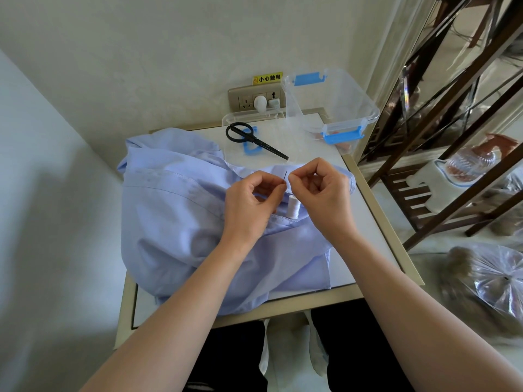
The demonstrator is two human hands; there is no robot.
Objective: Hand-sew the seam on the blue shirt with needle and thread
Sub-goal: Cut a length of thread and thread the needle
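Note:
The blue shirt (175, 222) lies bunched over the small table (376, 222). Above it my left hand (249, 205) pinches a thin dark needle (285, 176) that points upward. My right hand (319, 193) is right beside the needle's tip, thumb and forefinger pinched together, apparently on the thread end, which is too fine to see. A white thread spool (292, 207) stands upright on the shirt just below and between my hands.
Black scissors (252, 140) lie on a clear box lid (283, 137) with a blue clip at the table's back. A clear plastic box (331, 106) with blue latches stands at the back right, by a wall socket (254, 100). A wooden shelf (452, 165) stands to the right.

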